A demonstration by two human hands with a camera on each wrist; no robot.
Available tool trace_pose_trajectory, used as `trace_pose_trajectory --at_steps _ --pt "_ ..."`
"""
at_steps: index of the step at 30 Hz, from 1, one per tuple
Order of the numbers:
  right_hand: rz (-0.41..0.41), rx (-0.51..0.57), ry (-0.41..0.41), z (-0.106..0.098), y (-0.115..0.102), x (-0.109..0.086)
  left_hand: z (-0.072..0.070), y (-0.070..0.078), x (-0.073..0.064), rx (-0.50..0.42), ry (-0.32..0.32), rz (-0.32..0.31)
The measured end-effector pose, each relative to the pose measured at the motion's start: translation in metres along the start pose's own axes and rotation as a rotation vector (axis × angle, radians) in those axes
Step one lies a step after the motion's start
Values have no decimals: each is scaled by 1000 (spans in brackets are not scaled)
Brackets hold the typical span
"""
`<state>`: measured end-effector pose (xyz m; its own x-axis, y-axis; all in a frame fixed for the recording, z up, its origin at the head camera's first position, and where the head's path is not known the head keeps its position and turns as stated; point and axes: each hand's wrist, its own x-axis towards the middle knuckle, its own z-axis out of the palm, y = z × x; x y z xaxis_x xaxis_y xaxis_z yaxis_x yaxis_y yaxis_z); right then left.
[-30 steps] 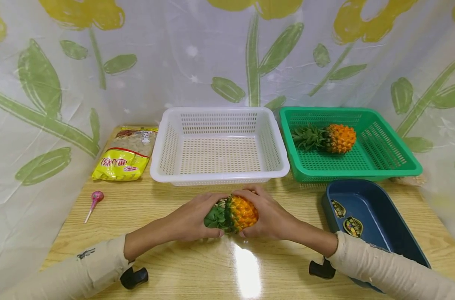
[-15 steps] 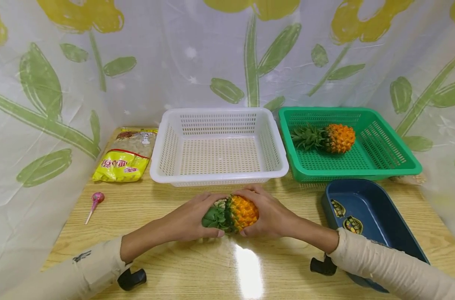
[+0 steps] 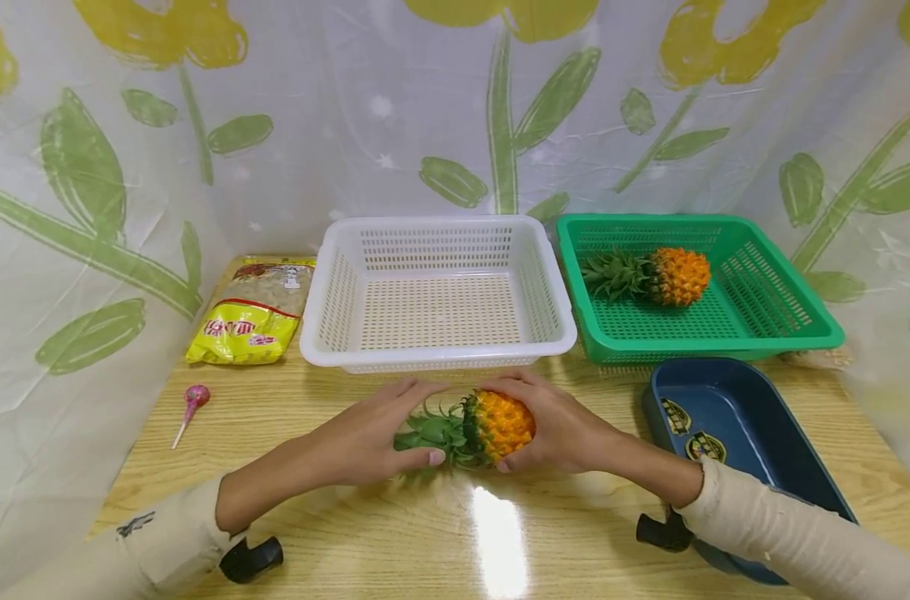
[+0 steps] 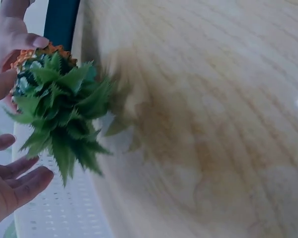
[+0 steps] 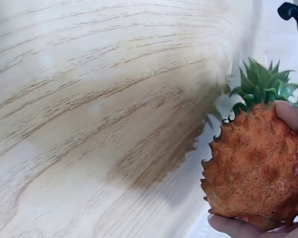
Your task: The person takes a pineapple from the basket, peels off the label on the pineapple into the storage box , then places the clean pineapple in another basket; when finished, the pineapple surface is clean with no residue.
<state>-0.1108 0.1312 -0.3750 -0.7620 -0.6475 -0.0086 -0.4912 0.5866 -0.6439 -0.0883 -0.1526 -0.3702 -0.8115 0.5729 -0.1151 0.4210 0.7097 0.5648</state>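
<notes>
A small orange pineapple point(image 3: 502, 425) lies on its side over the wooden table, its green leaf crown point(image 4: 62, 106) pointing left. My right hand point(image 3: 575, 429) holds its body from the right, thumb in front and fingers behind. In the right wrist view, that thumb presses near the base of the leaves and fingertips point(image 5: 236, 227) curl under the bottom. Around the crown, my left hand point(image 3: 365, 442) is spread with thumb and fingers apart. The left wrist view has those fingers point(image 4: 27, 191) standing off the leaves.
Behind the hands stands a white basket point(image 3: 438, 357). To its right, a green basket point(image 3: 725, 343) contains a second pineapple point(image 3: 680, 277). A dark blue tub point(image 3: 755, 442) sits beside my right forearm. On the left lie a yellow food bag point(image 3: 248, 321) and a pink lollipop point(image 3: 194, 400).
The pineapple has shifted slightly right with my right hand. My left hand has moved left and loosened from the crown, so more of the leaves shows.
</notes>
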Motion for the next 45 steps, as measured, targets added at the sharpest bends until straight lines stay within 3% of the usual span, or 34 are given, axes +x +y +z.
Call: trace_pose_trajectory --at_steps 11,19,23,30,37,45 --pt "12 41 -11 -12 8 -8 -15 5 0 11 113 100" --pt "-19 48 2 -28 15 -16 -26 -2 7 36 256 187" --pt "-2 56 7 -37 16 -22 -32 -8 12 43 297 198" --pt "1 125 -7 -54 18 -31 -42 -20 19 38 316 172" --pt "-29 90 -4 -74 19 -41 -45 -30 26 34 301 153" --pt "2 77 -12 -98 22 -48 -44 -41 33 32 257 131"
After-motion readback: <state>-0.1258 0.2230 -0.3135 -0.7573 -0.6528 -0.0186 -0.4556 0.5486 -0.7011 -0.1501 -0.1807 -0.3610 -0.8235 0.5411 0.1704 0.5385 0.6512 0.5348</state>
